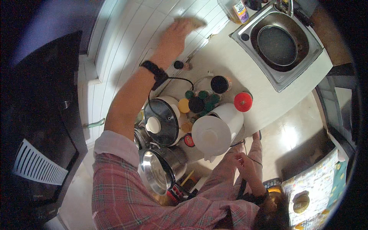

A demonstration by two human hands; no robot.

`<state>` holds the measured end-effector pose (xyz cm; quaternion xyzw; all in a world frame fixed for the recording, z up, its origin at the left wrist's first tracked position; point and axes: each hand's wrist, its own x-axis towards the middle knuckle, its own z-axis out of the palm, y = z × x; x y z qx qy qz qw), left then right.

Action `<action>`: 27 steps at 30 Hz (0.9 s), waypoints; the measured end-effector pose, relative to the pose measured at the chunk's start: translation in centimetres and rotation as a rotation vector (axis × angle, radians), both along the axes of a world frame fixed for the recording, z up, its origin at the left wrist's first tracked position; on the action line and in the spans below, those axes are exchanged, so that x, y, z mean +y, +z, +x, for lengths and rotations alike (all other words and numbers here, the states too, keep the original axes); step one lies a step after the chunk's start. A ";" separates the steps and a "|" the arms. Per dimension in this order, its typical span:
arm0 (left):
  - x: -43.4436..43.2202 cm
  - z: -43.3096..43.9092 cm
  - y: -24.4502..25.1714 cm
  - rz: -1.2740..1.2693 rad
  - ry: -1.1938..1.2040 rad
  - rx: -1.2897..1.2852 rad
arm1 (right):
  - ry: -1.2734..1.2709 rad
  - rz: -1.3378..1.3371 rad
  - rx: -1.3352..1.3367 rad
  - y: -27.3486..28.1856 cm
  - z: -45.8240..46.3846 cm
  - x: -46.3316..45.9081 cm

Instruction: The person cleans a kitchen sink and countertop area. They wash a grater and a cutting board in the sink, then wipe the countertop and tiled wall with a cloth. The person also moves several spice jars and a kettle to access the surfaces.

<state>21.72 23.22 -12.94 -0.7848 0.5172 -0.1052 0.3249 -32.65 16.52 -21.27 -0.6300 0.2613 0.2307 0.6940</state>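
Observation:
My left hand (179, 33) is raised against the white panelled wall (138, 28), shut on a brownish sponge or cloth (198, 23) that is blurred. A dark watch band circles that wrist. Low near my legs is my right hand (244, 165), its fingers curled; whether anything lies inside them is hidden, though a thin black cord passes beside it. Below the raised arm stands a white cooker with a dark glass lid (161, 122). Close to it are a white kettle or jug (212, 135) and several jars with green, black and yellow lids (196, 104).
A steel sink (283, 80) holds a dark round pan (277, 44), with a soap bottle (238, 13) behind. A red-lidded jar (243, 101) stands near the counter edge. Steel pots (155, 172) sit close to my body. A small black-capped bottle (178, 65) is by the wall.

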 end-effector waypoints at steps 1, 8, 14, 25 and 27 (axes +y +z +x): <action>0.9 -0.8 -0.6 0.118 0.071 0.055 | -0.006 -0.012 0.001 0.3 0.0 -0.4; -0.8 0.8 -0.2 0.047 -0.129 -0.088 | 0.050 -0.123 0.063 1.2 -0.3 -2.6; -0.9 0.1 0.3 0.015 -0.124 -0.197 | -0.001 -0.052 0.098 1.1 0.0 -1.8; -3.0 0.5 -1.9 -0.260 -0.241 -0.117 | -0.064 -0.126 0.023 1.4 0.9 -3.2; -1.5 -0.1 -1.6 -0.223 -0.133 -0.051 | -0.067 -0.173 0.046 0.5 0.7 -3.1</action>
